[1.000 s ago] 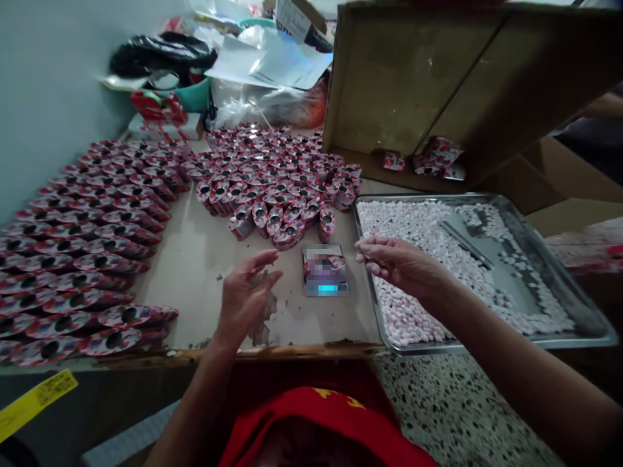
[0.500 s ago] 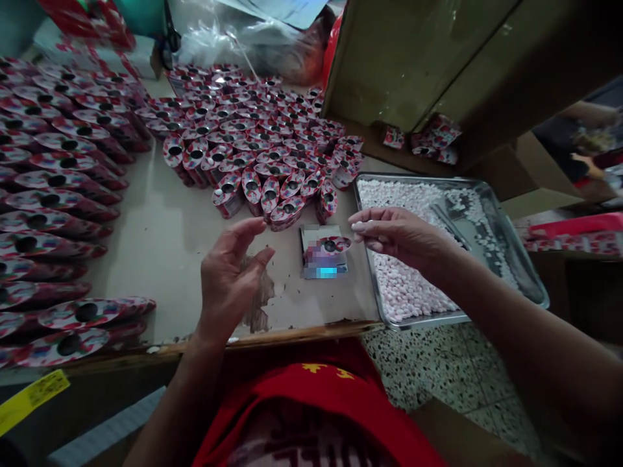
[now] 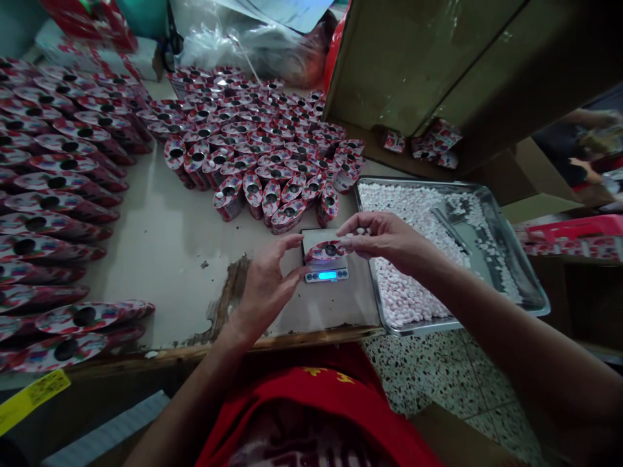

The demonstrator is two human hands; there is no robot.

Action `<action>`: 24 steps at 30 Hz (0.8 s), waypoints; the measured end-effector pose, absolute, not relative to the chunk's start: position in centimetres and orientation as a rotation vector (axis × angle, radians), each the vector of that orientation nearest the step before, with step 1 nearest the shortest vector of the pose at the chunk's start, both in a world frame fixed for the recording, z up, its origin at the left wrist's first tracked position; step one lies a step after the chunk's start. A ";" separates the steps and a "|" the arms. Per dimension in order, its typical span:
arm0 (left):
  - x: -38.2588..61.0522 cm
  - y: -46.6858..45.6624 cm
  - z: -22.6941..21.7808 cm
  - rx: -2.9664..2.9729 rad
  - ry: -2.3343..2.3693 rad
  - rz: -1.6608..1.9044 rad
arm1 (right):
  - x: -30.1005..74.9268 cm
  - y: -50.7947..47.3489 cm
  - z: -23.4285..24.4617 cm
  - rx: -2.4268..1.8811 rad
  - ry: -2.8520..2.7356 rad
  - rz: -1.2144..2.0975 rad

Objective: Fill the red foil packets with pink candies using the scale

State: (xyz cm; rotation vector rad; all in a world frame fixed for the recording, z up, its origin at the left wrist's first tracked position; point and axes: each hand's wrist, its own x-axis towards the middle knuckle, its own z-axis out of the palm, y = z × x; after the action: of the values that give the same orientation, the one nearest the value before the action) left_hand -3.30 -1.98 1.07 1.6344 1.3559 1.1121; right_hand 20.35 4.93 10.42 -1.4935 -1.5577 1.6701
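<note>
While the left hand point(image 3: 267, 285) curves beside the scale point(image 3: 326, 275), its fingers stand apart, thumb low and index high, the tips just short of the left end of the pouch point(image 3: 327, 250); whether they touch it cannot be told. The pouch is red and oval-topped with a dark hole in its upper face, and it stands on the scale's platform at the near edge of the table point(image 3: 165, 246). The scale's display glows blue.

The right hand point(image 3: 384, 239) hovers at the pouch's right end, its fingertips pinched together on a few white pellets point(image 3: 361, 231) just above the opening. More such pellets lie heaped in the steel tray point(image 3: 418, 329), which sits just beside the scale on its right and overhangs the table's edge.

Behind the scale, a dense cluster point(image 3: 263, 143) of like pouches stands upright, the nearest just beside the scale's far edge. Rows point(image 3: 53, 188) of them fill the table's left side. A cardboard box point(image 3: 413, 65) lies on its side beyond the tray, with a few pouches inside.
</note>
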 end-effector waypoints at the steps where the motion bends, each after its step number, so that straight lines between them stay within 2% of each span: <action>1: -3.1 -1.9 1.1 1.649 1.355 1.121 | 20.2 4.9 10.2 -1.485 -1.598 1.654; 8: -1.2 -0.9 2.2 1.819 1.409 1.033 | 20.1 5.3 8.5 -1.542 -1.648 1.535; 17: 2.1 1.0 2.3 2.128 1.420 0.727 | 22.9 8.9 7.9 -1.291 -1.023 1.757; 20: -1.4 0.9 3.2 2.130 1.555 0.749 | 23.3 11.4 7.1 -1.277 -1.222 1.690; 24: -12.1 1.2 4.7 2.042 1.769 0.712 | 24.1 14.0 5.7 -1.318 -1.909 1.313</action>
State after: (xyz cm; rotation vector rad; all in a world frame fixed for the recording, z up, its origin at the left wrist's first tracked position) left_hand -12.14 1.18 4.73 2.0422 1.7687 0.7117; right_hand 24.14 14.01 5.70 -1.3179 -1.9090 1.3126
